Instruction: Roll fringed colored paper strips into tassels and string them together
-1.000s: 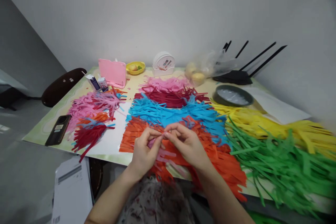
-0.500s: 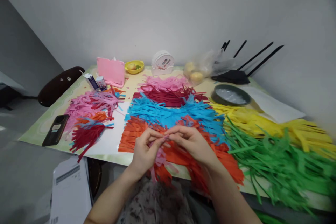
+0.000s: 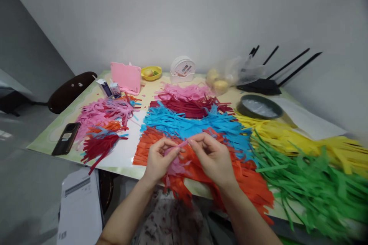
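My left hand (image 3: 159,159) and my right hand (image 3: 213,157) meet above the near table edge. Both pinch a pink paper strip (image 3: 181,145) between thumb and fingers, and more pink strips (image 3: 175,167) hang from the left hand. Under the hands lies a pile of orange paper strips (image 3: 247,178), spilling over the table edge. Behind it lie blue strips (image 3: 186,122), dark red strips (image 3: 189,107) and pink strips (image 3: 184,92).
Green strips (image 3: 310,183) and yellow strips (image 3: 301,139) cover the right side. A mixed pink and red pile (image 3: 100,122), a black phone (image 3: 66,143), a pink box (image 3: 125,77), a yellow bowl (image 3: 151,72), a dark round tray (image 3: 259,107) and a bagged fruit (image 3: 220,80) stand further off. White paper (image 3: 77,206) lies below left.
The hands stay together on the pink strip; the fingers have shifted slightly and the strip end now sticks out between them. The camera view has swung a little.
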A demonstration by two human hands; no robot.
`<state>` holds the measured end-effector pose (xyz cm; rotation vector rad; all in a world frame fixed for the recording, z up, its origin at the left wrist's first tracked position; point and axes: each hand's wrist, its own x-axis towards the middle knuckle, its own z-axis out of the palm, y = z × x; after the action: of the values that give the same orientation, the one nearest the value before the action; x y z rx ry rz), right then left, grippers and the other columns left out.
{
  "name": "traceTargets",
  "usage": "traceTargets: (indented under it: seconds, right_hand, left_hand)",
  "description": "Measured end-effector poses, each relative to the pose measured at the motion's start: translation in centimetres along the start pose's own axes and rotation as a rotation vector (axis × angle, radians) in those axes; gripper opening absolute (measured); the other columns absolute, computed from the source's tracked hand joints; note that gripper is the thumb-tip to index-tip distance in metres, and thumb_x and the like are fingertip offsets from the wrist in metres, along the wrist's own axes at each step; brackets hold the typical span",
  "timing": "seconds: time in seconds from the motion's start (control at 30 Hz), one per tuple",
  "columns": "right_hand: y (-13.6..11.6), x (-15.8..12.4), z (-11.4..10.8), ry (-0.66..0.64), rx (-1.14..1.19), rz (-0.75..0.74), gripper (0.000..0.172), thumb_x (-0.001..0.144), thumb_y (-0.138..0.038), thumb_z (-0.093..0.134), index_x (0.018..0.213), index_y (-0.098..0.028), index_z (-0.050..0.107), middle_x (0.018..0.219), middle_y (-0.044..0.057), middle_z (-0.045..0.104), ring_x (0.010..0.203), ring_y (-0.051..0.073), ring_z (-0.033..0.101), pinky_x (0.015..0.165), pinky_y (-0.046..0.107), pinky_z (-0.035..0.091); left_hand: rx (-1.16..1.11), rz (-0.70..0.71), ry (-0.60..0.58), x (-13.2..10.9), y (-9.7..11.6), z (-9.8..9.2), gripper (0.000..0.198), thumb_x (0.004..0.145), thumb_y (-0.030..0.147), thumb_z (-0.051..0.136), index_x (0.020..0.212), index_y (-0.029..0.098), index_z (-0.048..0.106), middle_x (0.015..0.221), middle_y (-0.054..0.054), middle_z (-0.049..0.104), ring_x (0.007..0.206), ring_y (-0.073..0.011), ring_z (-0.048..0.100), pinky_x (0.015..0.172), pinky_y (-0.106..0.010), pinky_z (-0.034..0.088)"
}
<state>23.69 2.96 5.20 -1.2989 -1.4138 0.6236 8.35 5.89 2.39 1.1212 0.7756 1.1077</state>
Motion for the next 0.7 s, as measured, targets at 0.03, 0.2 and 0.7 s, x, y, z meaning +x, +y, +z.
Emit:
traceTargets:
  seconds: [0.03, 0.2, 0.7]
  right_hand:
    - [0.1, -0.1, 0.4, 0.015, -0.008, -0.008, 0.022, 0.090, -0.033, 0.057, 0.077, -0.018, 0.064, 0.054, -0.005, 0.051, 0.047, 0.009, 0.042, 0.046, 0.021, 0.033]
    - [0.5, -0.4, 3.6, 0.100, -0.017, -0.048, 0.018, 0.090, -0.033, 0.058, 0.080, -0.019, 0.063, 0.059, -0.003, 0.057, 0.050, 0.010, 0.050, 0.050, 0.020, 0.040]
    - [2.2, -2.2, 6.4, -0.276, 0.069, 0.047, 0.025, 0.093, -0.035, 0.050, 0.106, -0.017, 0.062, 0.060, -0.004, 0.047, 0.052, 0.012, 0.048, 0.049, 0.021, 0.039]
  left_hand:
    - [-0.018, -0.021, 0.002, -0.1, -0.1, -0.2, 0.025, 0.075, 0.036, 0.075, 0.079, 0.015, 0.063, 0.071, -0.002, 0.072, 0.060, -0.0130, 0.067, 0.062, -0.024, 0.053]
    - [-0.102, -0.115, 0.090, -0.9, -1.1, -1.5, 0.035, 0.067, 0.043, 0.079, 0.080, 0.014, 0.065, 0.068, -0.002, 0.070, 0.058, -0.0130, 0.063, 0.061, -0.025, 0.050]
    - [1.472, 0.421, 0.682, -5.6, 2.3, -20.1, 0.020, 0.095, 0.027, 0.047, 0.096, 0.020, 0.065, 0.117, -0.010, 0.061, 0.116, -0.0248, 0.051, 0.105, -0.045, 0.036]
